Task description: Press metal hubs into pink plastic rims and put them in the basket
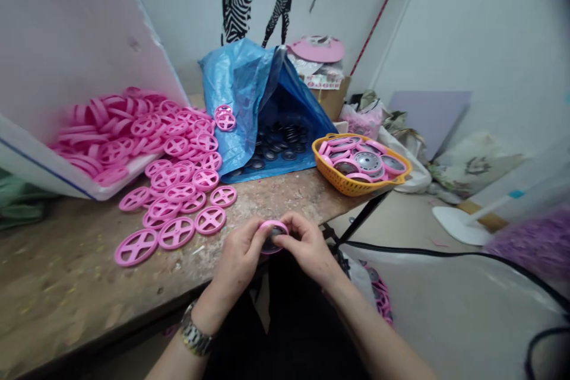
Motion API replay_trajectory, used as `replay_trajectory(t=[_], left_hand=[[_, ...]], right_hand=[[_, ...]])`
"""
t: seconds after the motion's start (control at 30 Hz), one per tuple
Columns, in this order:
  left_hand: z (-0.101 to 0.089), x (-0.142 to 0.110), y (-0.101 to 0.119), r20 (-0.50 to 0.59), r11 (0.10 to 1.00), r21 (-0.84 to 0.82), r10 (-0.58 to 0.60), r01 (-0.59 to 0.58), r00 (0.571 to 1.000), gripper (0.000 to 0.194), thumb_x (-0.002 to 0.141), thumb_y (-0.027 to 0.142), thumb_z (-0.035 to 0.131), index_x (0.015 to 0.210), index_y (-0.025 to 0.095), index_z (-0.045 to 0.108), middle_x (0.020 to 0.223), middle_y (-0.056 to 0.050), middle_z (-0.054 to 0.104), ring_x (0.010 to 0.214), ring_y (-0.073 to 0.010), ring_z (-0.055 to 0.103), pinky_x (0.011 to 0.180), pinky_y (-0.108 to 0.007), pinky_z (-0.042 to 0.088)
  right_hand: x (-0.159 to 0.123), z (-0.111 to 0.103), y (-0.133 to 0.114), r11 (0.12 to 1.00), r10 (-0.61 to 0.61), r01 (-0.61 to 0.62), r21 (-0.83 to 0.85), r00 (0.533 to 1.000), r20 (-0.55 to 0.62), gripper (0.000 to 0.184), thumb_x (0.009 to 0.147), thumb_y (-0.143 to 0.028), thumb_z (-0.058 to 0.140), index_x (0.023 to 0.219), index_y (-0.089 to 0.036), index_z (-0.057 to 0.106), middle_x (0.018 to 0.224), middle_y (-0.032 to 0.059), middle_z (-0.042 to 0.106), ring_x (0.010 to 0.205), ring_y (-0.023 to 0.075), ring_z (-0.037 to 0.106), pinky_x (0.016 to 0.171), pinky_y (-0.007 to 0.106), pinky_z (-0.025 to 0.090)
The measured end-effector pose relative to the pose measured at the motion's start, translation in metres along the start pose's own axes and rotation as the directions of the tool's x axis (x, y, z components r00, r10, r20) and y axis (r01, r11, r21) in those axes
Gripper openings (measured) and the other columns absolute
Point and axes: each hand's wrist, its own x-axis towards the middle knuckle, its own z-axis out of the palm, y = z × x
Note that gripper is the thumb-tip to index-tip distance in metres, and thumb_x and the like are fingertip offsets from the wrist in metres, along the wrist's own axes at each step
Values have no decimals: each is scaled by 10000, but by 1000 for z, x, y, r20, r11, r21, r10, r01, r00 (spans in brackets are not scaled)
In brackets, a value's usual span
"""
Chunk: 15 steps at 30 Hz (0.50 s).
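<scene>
Both my hands meet at the near edge of the worn table (66, 273). My left hand (238, 258) and my right hand (307, 246) are closed together on one pink wheel (273, 233) with a dark round insert in its middle. A metal watch sits on my left wrist. Loose pink spoked wheels (178, 193) lie spread on the table just left of my hands. An orange basket (351, 184) of pink wheels fitted with grey inserts stands to the right of them.
A white board tray (53, 181) spills more pink wheels at the left. A blue plastic sack (240, 83) holds dark round discs (280, 139) at the back. A black cable (445, 252) runs over a clear bag on the right. Cardboard box and clutter stand behind.
</scene>
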Motion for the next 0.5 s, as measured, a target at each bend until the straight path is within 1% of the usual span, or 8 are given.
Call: replay_trajectory(t=[0.1, 0.2, 0.23, 0.3, 0.37, 0.4, 0.43, 0.5], left_hand=[[3, 2, -2, -60, 1000, -12, 24, -25, 998, 305, 953, 390, 486, 851, 166, 666, 764, -8, 632, 744, -159, 584, 690, -258, 434], [4, 5, -4, -63, 997, -73, -20, 16, 998, 308, 946, 424, 494, 876, 175, 662, 778, -9, 625, 745, -164, 590, 658, -251, 465], [4, 5, -4, -33, 994, -99, -44, 40, 999, 319, 946, 443, 489, 903, 177, 658, 796, -13, 629, 750, -169, 601, 642, -252, 481], [3, 5, -4, 75, 985, -144, -81, 91, 994, 328, 941, 467, 488, 990, 180, 639, 829, -21, 645, 734, -179, 631, 609, -260, 516], [4, 4, -4, 183, 980, -160, -85, 115, 979, 315, 928, 438, 512, 1089, 183, 602, 794, -13, 658, 674, -179, 655, 591, -272, 541], [5, 2, -4, 217, 980, -163, -73, 110, 973, 311, 922, 413, 523, 1124, 185, 585, 755, -3, 659, 637, -175, 658, 586, -274, 547], [6, 1, -4, 231, 982, -164, -56, 96, 971, 308, 918, 390, 529, 1145, 187, 573, 713, 7, 656, 603, -171, 656, 578, -271, 548], [10, -1, -4, 194, 985, -167, -14, 47, 981, 290, 920, 367, 524, 1144, 189, 570, 650, 20, 642, 556, -159, 644, 551, -256, 538]], right_hand=[[1, 3, -1, 1000, -7, 7, 8, 1000, -10, 137, 720, -259, 704, 791, -195, 606, 700, -50, 547, 675, 122, 500, 659, 259, 392], [2, 2, -3, 1000, -16, 16, 15, 1000, -2, 135, 777, -305, 671, 830, -195, 615, 718, -46, 549, 680, 122, 502, 661, 259, 397], [3, 1, -4, 1000, -25, 25, 8, 1000, -11, 134, 799, -319, 653, 830, -194, 617, 716, -44, 549, 677, 122, 502, 658, 259, 397], [3, -3, -6, 999, -50, 50, -7, 998, -41, 135, 829, -327, 623, 819, -193, 621, 711, -39, 559, 677, 124, 511, 654, 258, 401], [1, -6, -8, 996, -82, 80, -29, 993, -80, 118, 835, -308, 616, 807, -193, 624, 716, -34, 580, 690, 128, 528, 662, 256, 408], [0, -8, -10, 994, -100, 96, -44, 990, -96, 106, 836, -294, 614, 801, -194, 625, 720, -33, 587, 696, 128, 534, 666, 254, 410], [-2, -9, -11, 992, -118, 113, -59, 987, -107, 95, 836, -280, 613, 794, -196, 622, 720, -34, 589, 698, 127, 535, 669, 252, 410], [-5, -12, -15, 986, -149, 139, -89, 982, -119, 80, 841, -260, 608, 790, -199, 619, 721, -37, 586, 701, 124, 534, 671, 247, 407]])
